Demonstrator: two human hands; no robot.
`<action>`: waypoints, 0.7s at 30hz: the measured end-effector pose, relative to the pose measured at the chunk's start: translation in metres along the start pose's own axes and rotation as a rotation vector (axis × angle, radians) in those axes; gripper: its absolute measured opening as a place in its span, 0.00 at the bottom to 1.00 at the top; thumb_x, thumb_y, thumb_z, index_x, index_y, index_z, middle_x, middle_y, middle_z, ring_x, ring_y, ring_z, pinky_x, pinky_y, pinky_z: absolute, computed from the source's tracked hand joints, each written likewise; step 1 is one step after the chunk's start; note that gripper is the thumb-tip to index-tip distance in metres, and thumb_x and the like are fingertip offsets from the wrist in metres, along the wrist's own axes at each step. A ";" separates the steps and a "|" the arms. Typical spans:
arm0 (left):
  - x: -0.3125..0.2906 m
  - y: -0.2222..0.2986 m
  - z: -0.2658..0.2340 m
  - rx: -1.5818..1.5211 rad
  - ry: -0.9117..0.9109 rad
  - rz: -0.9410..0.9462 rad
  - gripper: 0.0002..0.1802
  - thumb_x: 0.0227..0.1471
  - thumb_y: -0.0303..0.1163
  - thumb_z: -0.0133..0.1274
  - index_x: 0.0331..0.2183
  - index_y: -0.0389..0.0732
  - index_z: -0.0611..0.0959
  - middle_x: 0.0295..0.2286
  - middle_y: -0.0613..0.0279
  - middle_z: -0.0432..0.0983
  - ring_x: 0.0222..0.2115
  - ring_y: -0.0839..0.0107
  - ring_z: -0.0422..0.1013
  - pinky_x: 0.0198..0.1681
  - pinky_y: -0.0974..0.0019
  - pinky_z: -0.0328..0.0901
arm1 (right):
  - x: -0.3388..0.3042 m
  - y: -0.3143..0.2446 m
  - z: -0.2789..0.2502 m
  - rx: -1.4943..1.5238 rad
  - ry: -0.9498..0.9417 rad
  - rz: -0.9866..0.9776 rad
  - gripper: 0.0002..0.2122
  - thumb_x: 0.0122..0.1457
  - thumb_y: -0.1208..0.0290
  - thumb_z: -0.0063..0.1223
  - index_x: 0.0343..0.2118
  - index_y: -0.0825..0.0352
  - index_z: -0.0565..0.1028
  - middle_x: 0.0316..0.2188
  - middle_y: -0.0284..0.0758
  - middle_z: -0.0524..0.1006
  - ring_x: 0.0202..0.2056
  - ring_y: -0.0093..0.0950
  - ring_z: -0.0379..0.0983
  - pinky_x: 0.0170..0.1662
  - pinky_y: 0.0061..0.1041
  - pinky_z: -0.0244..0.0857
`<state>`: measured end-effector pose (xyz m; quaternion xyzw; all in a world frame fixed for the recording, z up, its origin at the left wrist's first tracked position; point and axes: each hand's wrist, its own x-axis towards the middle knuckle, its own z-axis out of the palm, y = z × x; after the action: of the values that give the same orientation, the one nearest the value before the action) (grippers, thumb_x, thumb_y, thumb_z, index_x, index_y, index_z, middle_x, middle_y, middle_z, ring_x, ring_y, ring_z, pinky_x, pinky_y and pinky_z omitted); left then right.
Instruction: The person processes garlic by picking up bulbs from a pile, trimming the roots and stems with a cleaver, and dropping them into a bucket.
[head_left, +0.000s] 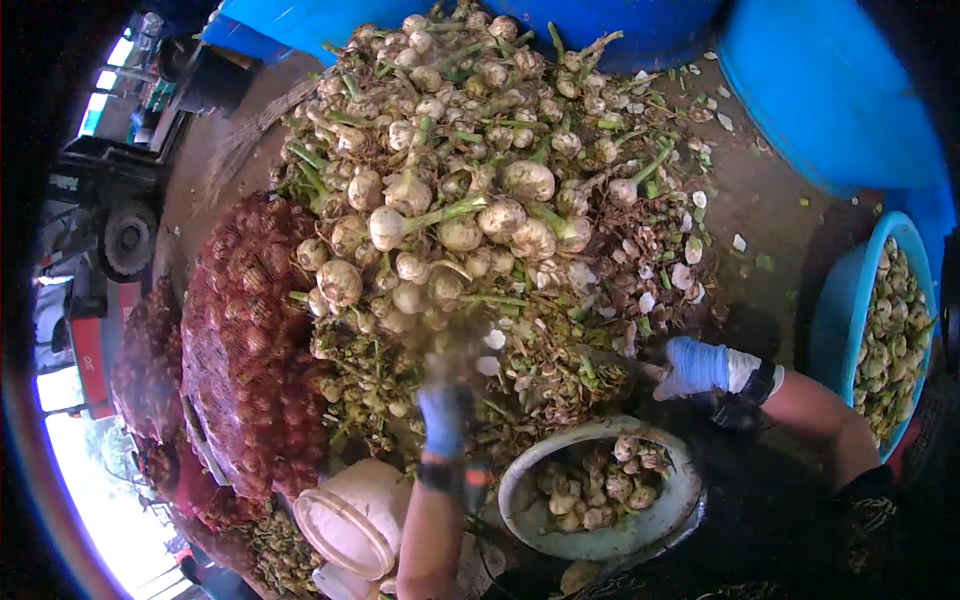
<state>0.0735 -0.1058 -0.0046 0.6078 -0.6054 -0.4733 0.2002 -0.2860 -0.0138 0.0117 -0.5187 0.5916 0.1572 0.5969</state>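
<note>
A large heap of garlic bulbs [460,232], many with green stems and dirty roots, lies in front of me. My left hand [443,420], in a blue glove, is at the near edge of the heap; motion smears its fingers and whatever is by them. My right hand [695,368], also blue-gloved, is closed at the right of the cuttings, and a thin dark blade, apparently a knife [615,358], points left from it. Between and below my hands stands a pale oval basin [515,500] with trimmed garlic bulbs [590,493] inside.
Red mesh sacks of bulbs [250,340] stand at the left. A white bucket [345,530] lies tipped by my left forearm. A turquoise tub [840,310] of garlic is at the right, with blue barrels [830,90] behind. Stem and peel scraps [560,375] cover the ground.
</note>
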 end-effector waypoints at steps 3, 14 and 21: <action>0.063 -0.093 0.004 -0.726 0.114 -0.560 0.13 0.53 0.40 0.49 0.28 0.41 0.78 0.22 0.63 0.74 0.20 0.75 0.70 0.21 0.69 0.64 | -0.002 -0.005 0.001 0.285 0.068 -0.048 0.16 0.42 0.58 0.62 0.16 0.70 0.76 0.13 0.36 0.75 0.16 0.27 0.73 0.25 0.28 0.68; 0.002 -0.083 0.037 -0.697 0.025 -0.169 0.24 0.47 0.22 0.53 0.48 0.36 0.70 0.39 0.56 0.75 0.36 0.64 0.75 0.35 0.65 0.71 | -0.009 -0.029 0.005 -0.117 0.476 -0.340 0.16 0.43 0.57 0.55 0.26 0.67 0.75 0.19 0.46 0.73 0.25 0.47 0.71 0.29 0.39 0.67; -0.057 0.040 0.043 -0.478 -0.393 -0.038 0.22 0.50 0.28 0.54 0.48 0.34 0.71 0.40 0.57 0.75 0.41 0.65 0.72 0.44 0.64 0.68 | -0.023 -0.069 -0.003 -0.235 0.493 -0.521 0.15 0.44 0.57 0.53 0.27 0.66 0.73 0.21 0.44 0.75 0.25 0.44 0.74 0.28 0.42 0.66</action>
<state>0.0268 -0.0463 0.0272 0.4513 -0.4926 -0.7145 0.2077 -0.2379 -0.0346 0.0620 -0.7391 0.5435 -0.0628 0.3930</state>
